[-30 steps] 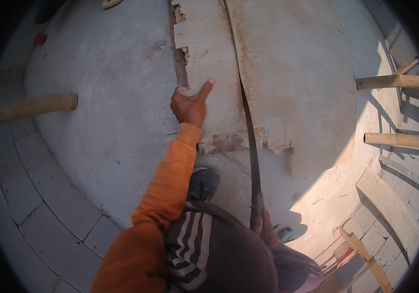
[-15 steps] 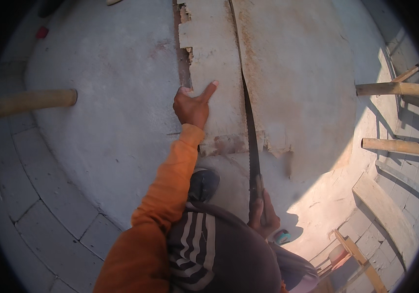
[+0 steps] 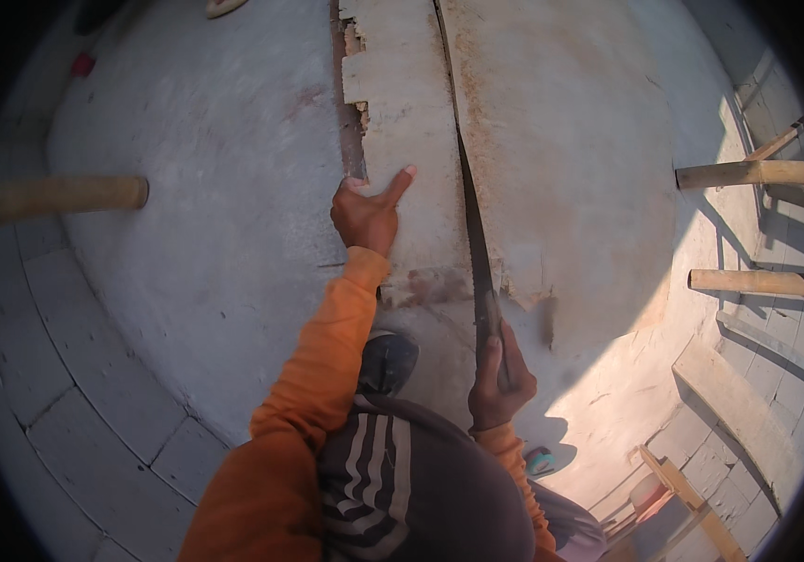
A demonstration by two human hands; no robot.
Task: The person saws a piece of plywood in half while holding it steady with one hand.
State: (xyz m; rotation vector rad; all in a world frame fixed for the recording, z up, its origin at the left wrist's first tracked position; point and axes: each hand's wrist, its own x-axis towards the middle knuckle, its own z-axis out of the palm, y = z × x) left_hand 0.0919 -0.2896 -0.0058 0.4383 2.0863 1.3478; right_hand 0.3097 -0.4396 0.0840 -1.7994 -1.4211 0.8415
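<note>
A long, thin pale board (image 3: 416, 103), rough and chipped along its left edge, runs away from me. My left hand (image 3: 364, 217) grips that edge, fingers curled over it and thumb stretched on top. To the right, my right hand (image 3: 503, 379) is closed round the handle of a handsaw (image 3: 479, 239). Its dark, toothed blade points forward and lies in a long cut between the narrow strip and a wider sheet (image 3: 571, 140). Sawdust lines the cut. Where the far end of the blade stops cannot be made out.
Bamboo poles stand at the left (image 3: 74, 199) and right (image 3: 749, 174). A teal tape roll (image 3: 540, 461) lies by my right forearm. My dark shoe (image 3: 388, 363) is near the board's close end. Block walls (image 3: 93, 440) curve round the sides; a wooden frame (image 3: 688, 496) is at lower right.
My right hand has pushed the saw forward, away from me, and more of its orange sleeve shows. My left hand keeps its grip on the board.
</note>
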